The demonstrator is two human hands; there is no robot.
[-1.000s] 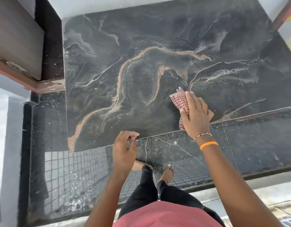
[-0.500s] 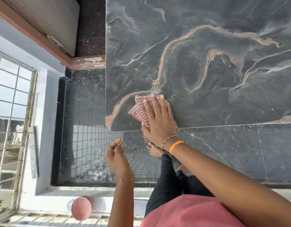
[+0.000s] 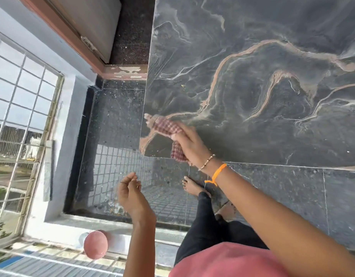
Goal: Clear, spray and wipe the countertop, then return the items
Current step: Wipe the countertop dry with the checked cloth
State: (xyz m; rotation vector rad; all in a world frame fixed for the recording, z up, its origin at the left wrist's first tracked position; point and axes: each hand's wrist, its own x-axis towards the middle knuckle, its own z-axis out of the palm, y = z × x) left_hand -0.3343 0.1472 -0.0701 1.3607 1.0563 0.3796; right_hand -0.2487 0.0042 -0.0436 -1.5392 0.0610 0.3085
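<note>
Dark veined stone countertop (image 3: 262,80) fills the upper right, its smooth slab ending at a rounded corner at 9 o'clock. Right hand (image 3: 189,145) grips the checkered cloth (image 3: 167,127) there. Left hand (image 3: 132,193) hangs off-slab at 7 o'clock, fingers loosely curled, holding nothing.

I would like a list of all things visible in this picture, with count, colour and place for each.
countertop: one, dark grey with tan veins, upper right
cloth: one, red-and-white checked, on the countertop's near left corner
floor: one, dark speckled, below the countertop
window grille: one, pale, far left
door: one, grey with reddish frame, upper left
round object: one, pink, bottom left
right hand: grips the cloth
left hand: holds nothing, fingers loosely curled, over the floor
</note>
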